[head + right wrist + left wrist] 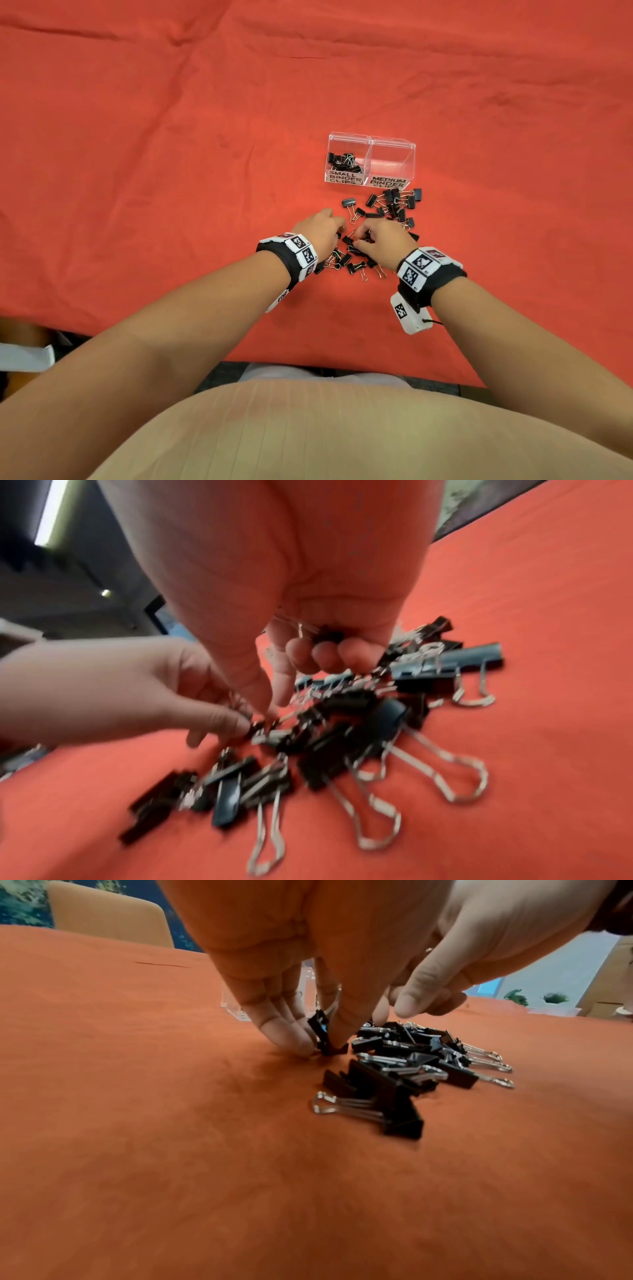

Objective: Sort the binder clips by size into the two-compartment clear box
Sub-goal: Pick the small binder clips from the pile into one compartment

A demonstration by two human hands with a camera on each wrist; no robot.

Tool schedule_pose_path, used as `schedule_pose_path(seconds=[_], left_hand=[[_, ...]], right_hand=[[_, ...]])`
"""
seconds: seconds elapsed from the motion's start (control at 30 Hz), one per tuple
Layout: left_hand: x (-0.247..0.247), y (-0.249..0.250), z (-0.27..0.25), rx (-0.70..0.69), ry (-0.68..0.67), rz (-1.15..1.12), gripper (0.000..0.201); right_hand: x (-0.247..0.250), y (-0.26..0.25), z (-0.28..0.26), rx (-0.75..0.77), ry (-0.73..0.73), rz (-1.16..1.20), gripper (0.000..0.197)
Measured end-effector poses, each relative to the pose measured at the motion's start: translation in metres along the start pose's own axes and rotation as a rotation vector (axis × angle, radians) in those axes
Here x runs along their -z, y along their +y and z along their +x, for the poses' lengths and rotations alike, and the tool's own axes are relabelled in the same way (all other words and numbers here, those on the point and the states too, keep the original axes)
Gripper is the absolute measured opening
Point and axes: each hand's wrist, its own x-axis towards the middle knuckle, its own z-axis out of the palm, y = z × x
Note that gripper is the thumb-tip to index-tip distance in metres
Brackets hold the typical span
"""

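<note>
Both bare forearms reach toward twelve o'clock, marker-covered bands on the wrists. The left hand (320,229) pinches a small black binder clip (322,1033). The right hand (387,240), fingers curled, grips several small black clips (327,635).

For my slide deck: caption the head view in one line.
Both hands, left hand and right hand, pick through loose binder clips on a red cloth, clear box beyond holding clips only in its "small" side.

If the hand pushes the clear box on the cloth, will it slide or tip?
The clear box looks light: its medium side seems empty, so it probably slides easily. The wrinkled red cloth may catch its base, so a high push could tip it.
</note>
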Motion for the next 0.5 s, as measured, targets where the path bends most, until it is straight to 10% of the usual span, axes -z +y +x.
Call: schedule_pose_path(seconds=[0.23, 0.5], left_hand=[[0.000, 0.001, -0.001, -0.016, -0.018, 0.037, 0.023], [0.005, -0.004, -0.002, 0.060, 0.030, 0.022, 0.022]], right_hand=[[-0.020, -0.018, 0.010, 0.046, 0.080, -0.336, 0.033], [-0.013, -0.011, 0.021, 0.044, 0.118, -0.138, 0.017]])
